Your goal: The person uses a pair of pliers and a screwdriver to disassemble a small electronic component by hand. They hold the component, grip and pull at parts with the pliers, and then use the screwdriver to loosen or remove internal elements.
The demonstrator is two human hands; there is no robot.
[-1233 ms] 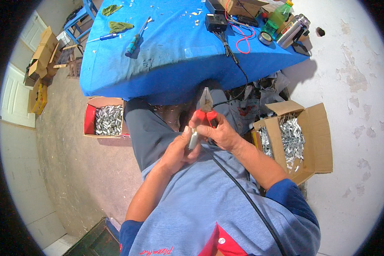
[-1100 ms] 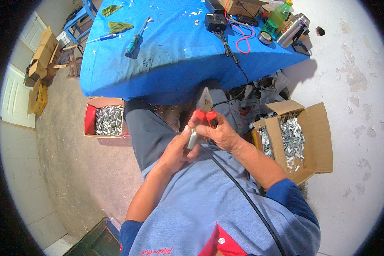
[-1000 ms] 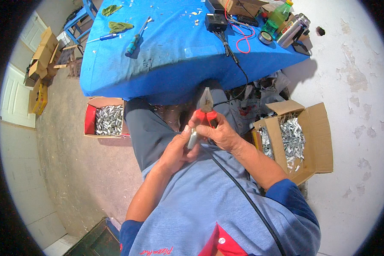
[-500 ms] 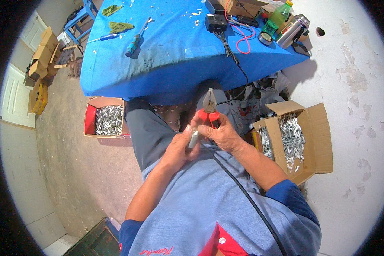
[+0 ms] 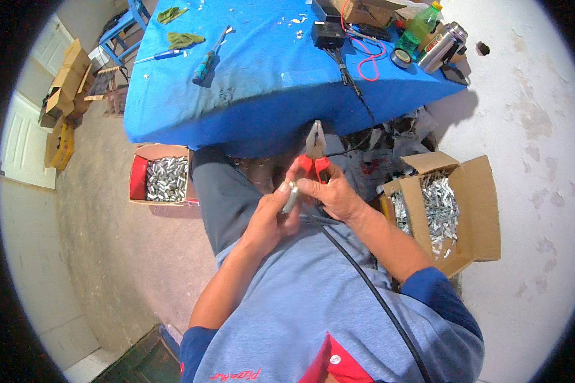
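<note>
My right hand [image 5: 336, 193] is closed around the red handles of a pair of pliers [image 5: 315, 143], whose metal jaws point away from me toward the table. Its thumb reaches over to the top of a small silvery metal cylinder [image 5: 290, 200]. That cylinder stands tilted in my left hand [image 5: 268, 217], pinched between thumb and fingers. Both hands meet above my lap, touching or nearly so at the cylinder's upper end. Fingers cover much of the pliers' handles and the lower part of the cylinder.
A blue-covered table [image 5: 249, 83] lies ahead, bearing a screwdriver [image 5: 206, 62], green cloths, a green bottle [image 5: 418, 30] and a steel flask [image 5: 442, 48]. At left a box [image 5: 136, 179] holds small metal cylinders; at right a carton [image 5: 481, 210] holds metal pieces. A black cable [image 5: 364, 284] crosses my front.
The view has shifted slightly. My hands stay together over my lap, the pliers in the right and the cylinder in the left, with only small finger movement.
</note>
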